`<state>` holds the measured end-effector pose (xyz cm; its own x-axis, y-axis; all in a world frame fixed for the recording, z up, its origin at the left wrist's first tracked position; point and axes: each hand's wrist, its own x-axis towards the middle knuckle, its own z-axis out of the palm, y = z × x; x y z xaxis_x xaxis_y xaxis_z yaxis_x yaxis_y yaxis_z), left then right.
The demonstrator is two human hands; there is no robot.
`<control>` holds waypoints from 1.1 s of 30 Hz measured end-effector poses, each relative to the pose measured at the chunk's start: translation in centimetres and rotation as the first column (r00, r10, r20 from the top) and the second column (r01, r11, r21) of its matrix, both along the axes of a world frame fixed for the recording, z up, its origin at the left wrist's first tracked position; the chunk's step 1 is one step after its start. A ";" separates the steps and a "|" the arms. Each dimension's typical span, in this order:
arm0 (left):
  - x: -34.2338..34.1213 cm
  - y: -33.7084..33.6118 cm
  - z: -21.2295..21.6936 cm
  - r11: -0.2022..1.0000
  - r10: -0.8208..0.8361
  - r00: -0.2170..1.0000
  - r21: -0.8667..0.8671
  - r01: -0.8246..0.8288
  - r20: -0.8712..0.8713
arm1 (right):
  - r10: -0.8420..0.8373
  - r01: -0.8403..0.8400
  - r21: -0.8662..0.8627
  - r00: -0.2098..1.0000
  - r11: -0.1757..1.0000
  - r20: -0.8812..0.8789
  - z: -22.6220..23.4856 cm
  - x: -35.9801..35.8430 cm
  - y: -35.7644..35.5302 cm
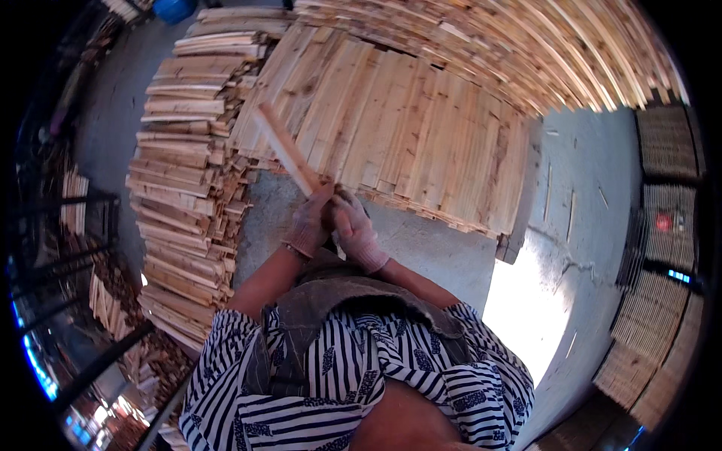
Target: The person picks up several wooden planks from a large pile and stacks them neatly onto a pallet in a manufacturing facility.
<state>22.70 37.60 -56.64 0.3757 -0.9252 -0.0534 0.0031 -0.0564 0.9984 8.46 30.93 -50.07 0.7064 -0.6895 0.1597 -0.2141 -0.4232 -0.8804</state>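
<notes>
Biggest: wall of stacked timber (pixel 556 37) along the top and upper right. Next, low bed of flat boards (pixel 410 124), laid side by side on the concrete floor (pixel 444 244). Then a long row of loose wood pieces (pixel 177 177) on the left.

Smaller: one narrow wooden slat (pixel 288 150), slightly blurred, raised in front of the body, angled up-left; in this view its far end overlaps the board bed. Likely light, stiff, rough-sawn; not slippery in gloves, hard to break, may splinter along edges. Best hold probably mid-length for balance; by one end it should feel tip-heavy.

Smallest: hands, both in pale gloves. Left hand (pixel 309 224) is clenched round the slat's near end; nearly all its length extends beyond the fingers. Right hand (pixel 356 231) is curled just beside that end; can't tell if it grips wood.
</notes>
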 end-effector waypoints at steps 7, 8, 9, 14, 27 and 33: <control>-0.7 5.2 -7.7 0.804 0.593 0.500 0.432 -0.408 -0.632 | 0.123 0.010 0.396 0.944 0.918 -0.308 -0.1 -9.7 -5.0; -1.4 4.8 -12.3 0.895 0.441 0.765 0.169 -0.413 -0.468 | 0.082 0.045 0.339 0.932 0.940 -0.352 -1.0 -11.5 -5.5; -1.5 1.9 -13.3 0.875 0.479 0.716 0.217 -0.432 -0.507 | 0.030 0.124 0.338 0.908 0.933 -0.418 -1.2 -13.4 -6.3; -0.5 -11.9 -8.7 0.722 0.642 0.121 0.544 -0.427 -0.757 | -0.118 0.364 0.384 0.838 0.848 -0.533 -2.2 -20.3 -8.0; 3.5 -10.7 -8.2 0.660 0.749 0.487 0.570 -0.490 -0.449 | 0.156 0.002 0.418 0.926 0.908 -0.343 -2.1 -4.0 -14.1; 2.5 -2.6 -5.2 0.648 0.762 0.389 0.599 -0.471 -0.518 | 0.373 -0.333 0.206 0.906 0.920 -0.202 -1.3 8.1 -9.3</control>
<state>25.17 35.01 -61.85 0.5392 -0.3134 -0.7817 0.8185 -0.0235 0.5740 16.59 21.64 -51.42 0.9114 -0.3898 -0.1316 -0.2838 -0.3642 -0.8870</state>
